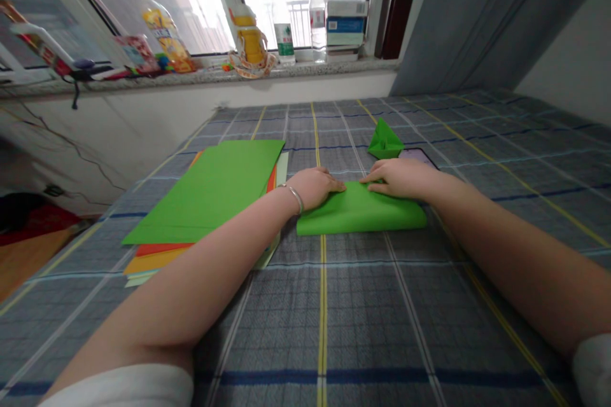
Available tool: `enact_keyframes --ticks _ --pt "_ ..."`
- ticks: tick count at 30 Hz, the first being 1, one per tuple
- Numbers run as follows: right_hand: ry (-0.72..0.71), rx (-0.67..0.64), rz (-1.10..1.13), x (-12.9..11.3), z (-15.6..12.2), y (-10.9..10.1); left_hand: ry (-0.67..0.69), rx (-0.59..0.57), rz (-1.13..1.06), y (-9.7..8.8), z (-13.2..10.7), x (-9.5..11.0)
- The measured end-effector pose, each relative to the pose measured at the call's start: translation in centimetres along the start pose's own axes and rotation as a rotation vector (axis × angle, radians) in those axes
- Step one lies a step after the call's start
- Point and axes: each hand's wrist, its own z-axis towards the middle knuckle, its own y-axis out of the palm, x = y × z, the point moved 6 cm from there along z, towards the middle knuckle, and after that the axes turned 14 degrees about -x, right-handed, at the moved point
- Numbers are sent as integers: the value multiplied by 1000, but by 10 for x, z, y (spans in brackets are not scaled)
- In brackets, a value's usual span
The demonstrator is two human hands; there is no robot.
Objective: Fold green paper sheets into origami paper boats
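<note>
A folded sheet of green paper (pixel 363 213) lies on the grey plaid bedsheet (pixel 363 318) in front of me. My left hand (pixel 315 186) rests on its far left edge, fingers flat and pressed down. On the far right edge, my right hand (pixel 398 178) also presses down with fingers stretched out. The fingertips of both hands nearly meet at the middle of the fold. A silver bracelet (pixel 296 197) circles my left wrist.
A stack of coloured paper sheets (pixel 210 194), green on top, lies to the left. A small folded green paper figure (pixel 384 140) sits beyond my hands on a dark phone (pixel 422 156). Bottles and boxes line the windowsill (pixel 286 70).
</note>
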Motion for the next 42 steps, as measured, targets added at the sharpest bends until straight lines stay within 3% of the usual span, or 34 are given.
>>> enact_keyframes --ticks 3,6,9,19,31,42 --pt "85 49 -32 -18 -3 0 -96 43 -9 -5 -2 2" --pt "1 107 -43 -42 -3 3 -148 -5 7 -8 -4 11" --pt "9 149 -83 -51 -1 6 -180 -37 72 -12 -5 20" --pt "-81 156 42 -42 3 15 -119 44 44 -7 -6 24" --pt "29 133 27 -54 -8 25 -210 156 49 15 -13 45" --pt "6 209 68 -57 -10 38 -247 110 -43 22 -20 52"
